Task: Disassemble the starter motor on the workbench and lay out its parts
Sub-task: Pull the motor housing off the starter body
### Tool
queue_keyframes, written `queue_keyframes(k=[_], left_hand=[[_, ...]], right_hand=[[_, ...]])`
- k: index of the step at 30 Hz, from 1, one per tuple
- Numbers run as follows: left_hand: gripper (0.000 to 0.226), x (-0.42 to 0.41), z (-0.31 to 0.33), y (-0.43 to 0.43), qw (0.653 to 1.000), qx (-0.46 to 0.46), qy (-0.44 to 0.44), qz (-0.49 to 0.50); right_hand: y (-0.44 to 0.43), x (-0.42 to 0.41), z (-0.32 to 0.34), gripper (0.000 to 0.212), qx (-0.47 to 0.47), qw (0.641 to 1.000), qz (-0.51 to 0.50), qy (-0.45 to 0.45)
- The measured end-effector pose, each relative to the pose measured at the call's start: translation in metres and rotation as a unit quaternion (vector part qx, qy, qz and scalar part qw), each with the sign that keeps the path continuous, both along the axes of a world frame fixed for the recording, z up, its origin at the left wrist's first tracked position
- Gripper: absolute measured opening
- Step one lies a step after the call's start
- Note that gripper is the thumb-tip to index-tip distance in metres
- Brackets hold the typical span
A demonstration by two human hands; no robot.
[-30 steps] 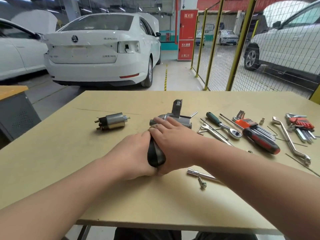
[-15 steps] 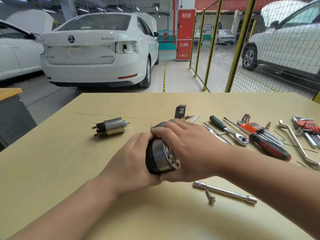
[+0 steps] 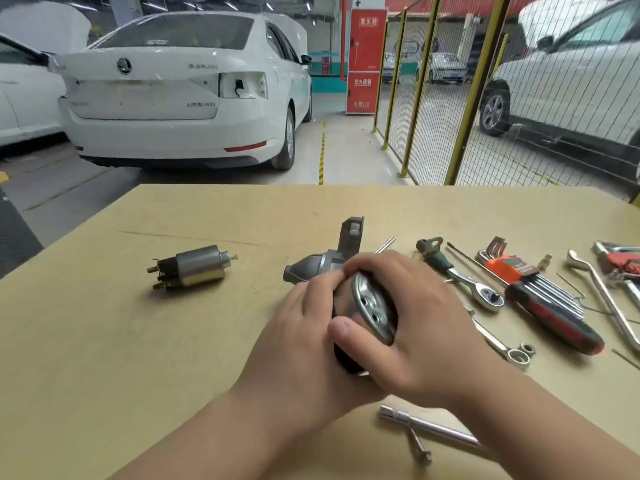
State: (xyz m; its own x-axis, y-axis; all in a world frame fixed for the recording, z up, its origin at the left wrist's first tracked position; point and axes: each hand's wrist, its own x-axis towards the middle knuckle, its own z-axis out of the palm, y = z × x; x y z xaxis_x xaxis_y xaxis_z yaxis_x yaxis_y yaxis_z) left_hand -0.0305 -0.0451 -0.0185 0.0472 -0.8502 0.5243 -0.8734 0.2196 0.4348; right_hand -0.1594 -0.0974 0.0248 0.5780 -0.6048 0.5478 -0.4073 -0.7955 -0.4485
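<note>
Starter motor (image 3: 313,268) lay at mid-workbench (image 3: 138,358), its long axis running from the far nose back to the end cap (image 3: 372,308). Left hand (image 3: 301,344) gripped the body. Right hand (image 3: 427,323) clasped the cap end, likelier to pull it.

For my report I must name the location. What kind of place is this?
Probably a car repair workshop: a white car with a tail lamp missing stands behind the workbench, and a ratchet and hex keys lie on it beside a starter motor.
</note>
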Motion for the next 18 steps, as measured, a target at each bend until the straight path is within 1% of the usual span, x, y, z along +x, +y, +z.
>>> queue_keyframes(k=[2,4,5,9,10,14,18], left_hand=[[0.076,-0.002,0.004,0.001,1.000,0.019,0.010,0.013],[0.067,-0.004,0.006,0.007,1.000,0.009,0.017,0.021],[0.066,-0.005,0.006,0.011,1.000,0.004,0.019,0.022],[0.065,-0.003,0.008,0.019,0.999,0.044,0.011,0.018],[0.066,-0.001,0.008,0.019,0.999,0.040,0.008,0.021],[0.064,0.007,0.007,0.023,0.998,0.044,0.028,0.026],[0.072,0.011,0.008,0.026,0.998,0.040,0.032,0.025]], right_hand=[[-0.001,-0.004,0.001,0.055,0.013,1.000,0.007,0.008],[0.001,-0.008,0.001,0.056,0.018,0.999,0.023,0.015],[0.002,-0.010,0.000,0.057,0.013,0.999,0.029,0.024],[0.004,-0.014,-0.003,0.061,-0.010,0.997,0.025,0.077],[0.005,-0.013,-0.003,0.060,-0.018,0.996,0.025,0.084],[0.010,-0.008,-0.001,0.061,-0.029,0.995,0.023,0.088],[0.013,-0.005,0.000,0.061,-0.036,0.994,0.019,0.098]])
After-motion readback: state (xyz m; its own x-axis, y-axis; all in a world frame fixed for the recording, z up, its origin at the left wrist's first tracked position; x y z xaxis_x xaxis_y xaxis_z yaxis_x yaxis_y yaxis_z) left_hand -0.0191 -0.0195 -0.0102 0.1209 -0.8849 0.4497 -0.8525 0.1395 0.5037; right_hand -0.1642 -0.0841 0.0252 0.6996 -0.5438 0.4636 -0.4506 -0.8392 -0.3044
